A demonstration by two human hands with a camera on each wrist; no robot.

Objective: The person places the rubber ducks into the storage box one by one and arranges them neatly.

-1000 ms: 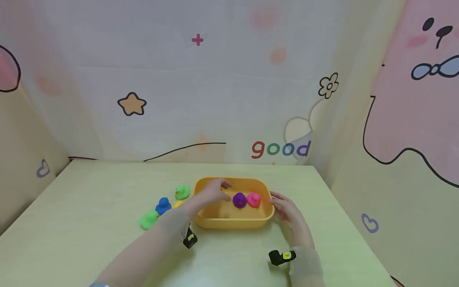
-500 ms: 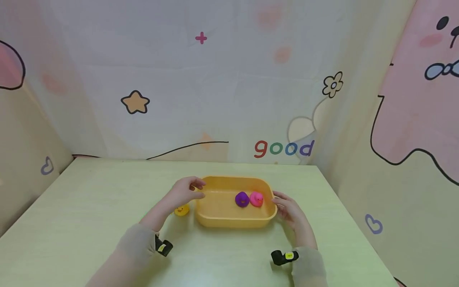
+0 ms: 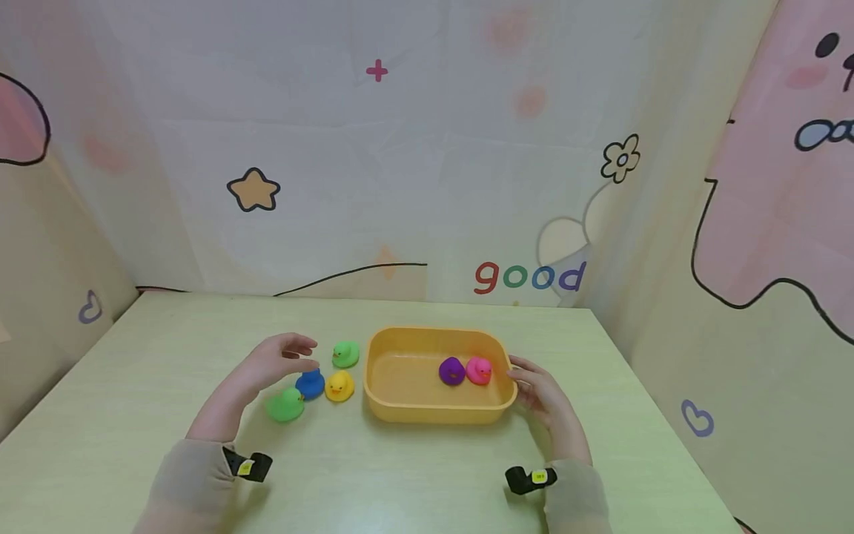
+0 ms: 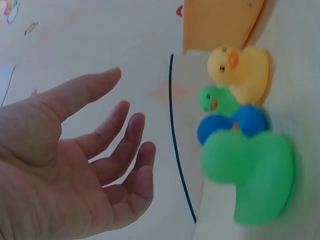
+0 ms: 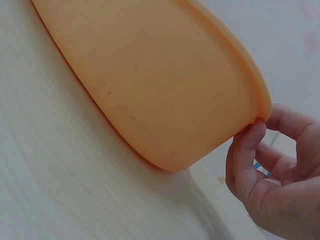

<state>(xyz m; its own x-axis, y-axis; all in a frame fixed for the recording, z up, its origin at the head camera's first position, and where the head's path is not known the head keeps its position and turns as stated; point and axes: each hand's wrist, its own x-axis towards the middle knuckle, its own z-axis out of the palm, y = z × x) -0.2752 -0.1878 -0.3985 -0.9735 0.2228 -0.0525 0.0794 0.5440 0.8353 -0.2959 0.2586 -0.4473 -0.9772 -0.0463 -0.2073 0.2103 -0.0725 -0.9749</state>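
Note:
My left hand [image 3: 276, 361] hangs above and beside the blue duck [image 3: 310, 385], holding nothing; in the left wrist view its fingers [image 4: 125, 145] are loosely bent. Around the blue duck sit a green duck [image 3: 285, 406] in front, a yellow duck [image 3: 339, 387] to its right and another green duck [image 3: 345, 354] behind. The orange basin [image 3: 437, 415] holds a purple duck [image 3: 451, 372] and a pink duck [image 3: 479, 371], side by side at its right. My right hand [image 3: 542, 397] grips the basin's right rim; the right wrist view shows fingers [image 5: 250, 137] against the basin wall [image 5: 165, 90].
The pale table [image 3: 400, 475] runs up to a patterned cloth backdrop [image 3: 400, 163]. A black wrist camera [image 3: 248, 466] is strapped to the left wrist and another camera [image 3: 530, 480] to the right one.
My left hand has moved left, out of the basin and past its left rim to above the blue duck, uncovering the yellow duck. My right hand stays at the right rim.

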